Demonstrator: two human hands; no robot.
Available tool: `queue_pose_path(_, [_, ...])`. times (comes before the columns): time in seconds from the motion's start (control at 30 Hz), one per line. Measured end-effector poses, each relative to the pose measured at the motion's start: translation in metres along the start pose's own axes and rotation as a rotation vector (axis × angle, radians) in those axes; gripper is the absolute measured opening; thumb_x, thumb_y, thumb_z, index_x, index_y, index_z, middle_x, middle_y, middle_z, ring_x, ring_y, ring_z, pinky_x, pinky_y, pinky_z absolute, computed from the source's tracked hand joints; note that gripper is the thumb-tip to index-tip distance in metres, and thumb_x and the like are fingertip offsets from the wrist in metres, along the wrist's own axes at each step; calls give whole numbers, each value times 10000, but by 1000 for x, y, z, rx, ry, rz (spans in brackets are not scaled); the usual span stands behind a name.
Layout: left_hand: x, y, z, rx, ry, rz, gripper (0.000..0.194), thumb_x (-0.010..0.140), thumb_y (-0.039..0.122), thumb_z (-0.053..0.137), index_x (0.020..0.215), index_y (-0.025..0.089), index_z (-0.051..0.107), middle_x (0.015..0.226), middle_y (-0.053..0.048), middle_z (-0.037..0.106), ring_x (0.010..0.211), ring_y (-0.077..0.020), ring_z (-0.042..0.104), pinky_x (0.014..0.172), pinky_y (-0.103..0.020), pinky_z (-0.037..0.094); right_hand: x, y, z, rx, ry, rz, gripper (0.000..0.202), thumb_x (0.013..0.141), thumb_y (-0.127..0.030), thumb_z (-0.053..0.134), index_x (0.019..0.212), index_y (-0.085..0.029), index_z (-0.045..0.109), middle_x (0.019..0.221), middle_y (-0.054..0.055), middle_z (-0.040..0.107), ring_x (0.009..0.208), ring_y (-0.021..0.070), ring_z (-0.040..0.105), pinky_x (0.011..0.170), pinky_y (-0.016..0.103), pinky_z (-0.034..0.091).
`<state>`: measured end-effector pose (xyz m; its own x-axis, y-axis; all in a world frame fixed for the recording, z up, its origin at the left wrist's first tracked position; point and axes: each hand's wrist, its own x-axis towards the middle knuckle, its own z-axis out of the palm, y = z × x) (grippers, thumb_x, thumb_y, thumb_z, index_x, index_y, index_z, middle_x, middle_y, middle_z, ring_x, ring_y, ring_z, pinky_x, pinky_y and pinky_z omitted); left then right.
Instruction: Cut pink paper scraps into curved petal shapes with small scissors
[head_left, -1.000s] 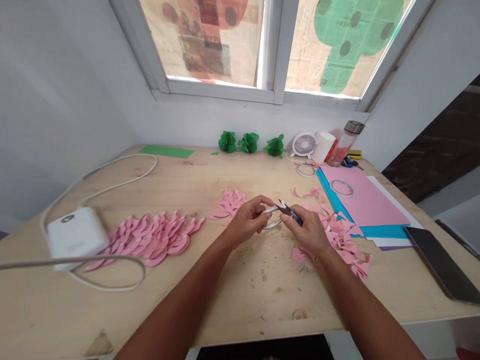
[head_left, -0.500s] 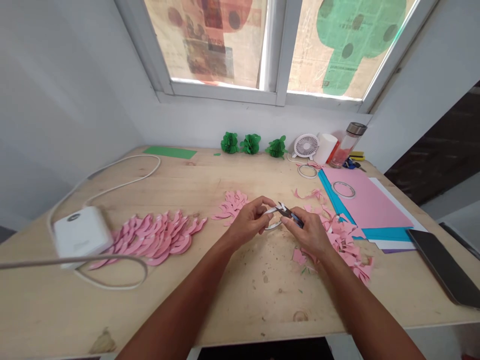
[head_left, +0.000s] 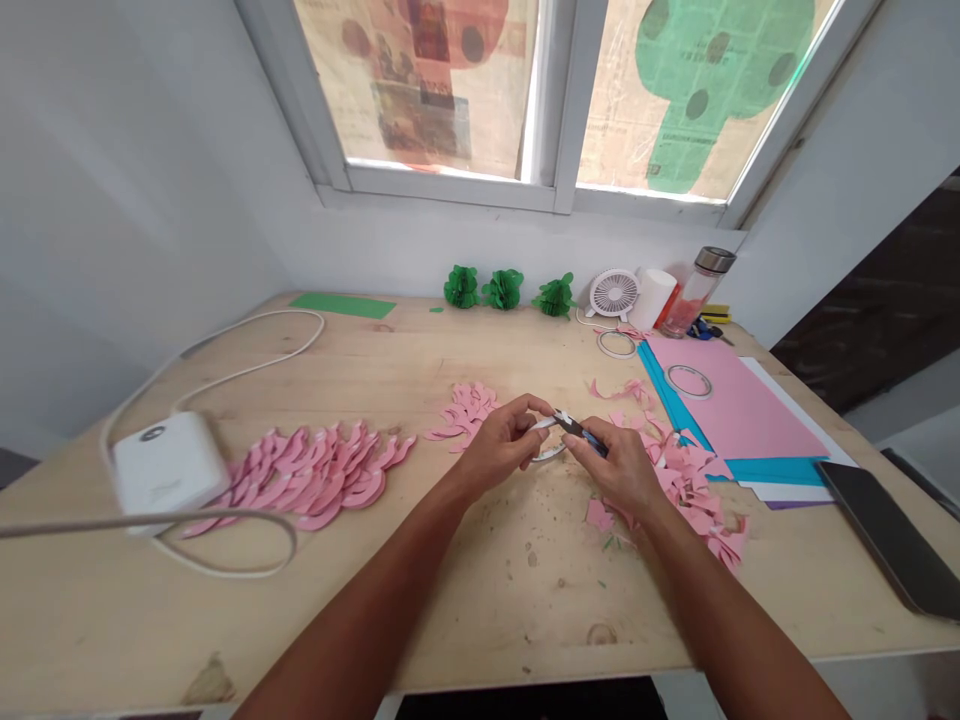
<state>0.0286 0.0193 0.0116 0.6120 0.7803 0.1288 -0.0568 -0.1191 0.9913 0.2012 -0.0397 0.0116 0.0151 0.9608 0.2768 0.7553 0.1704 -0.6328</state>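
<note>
While the left hand (head_left: 501, 440) pinches a white ring (head_left: 551, 453), the right hand (head_left: 621, 462) grips scissors (head_left: 571, 426) at its rim

Ring is up between both hands, over the bench (head_left: 540, 600); left fingertips cover part of it. Scissors' handles mostly hidden under the right fingers. White bit (head_left: 564, 414) at the blades: too small to tell whether they're biting it. Forearms cut off at the bottom edge. Right hand and forearm block some pink scraps (head_left: 686, 475); small pink cutouts (head_left: 461, 410) just beside the left hand. Blurred cable (head_left: 75, 526) crosses in front of a white box (head_left: 169, 465), runs out left. Dark slab (head_left: 889, 540), phone-like, clipped at the right edge.
</note>
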Motion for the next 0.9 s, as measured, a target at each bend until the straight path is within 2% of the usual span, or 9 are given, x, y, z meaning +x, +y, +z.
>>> queue_pose_path(0.6, [0,0,0,7,1,-7,201,781,267,541,958,174,520,483,94,390,405,-57,407,439,-183,303,0,-3,-1,7,4,29,326,820,-443,479,699,-162,593,511,-38,436,492,93,390,470,207,244])
queue_pose_path(0.9, [0,1,0,0,-4,-12,219,772,276,553,963,174,525,483,94,389,412,-58,411,445,-187,299,0,-1,2,-28,49,39,350,819,-456,477,649,-164,571,492,-44,410,484,88,375,467,207,239])
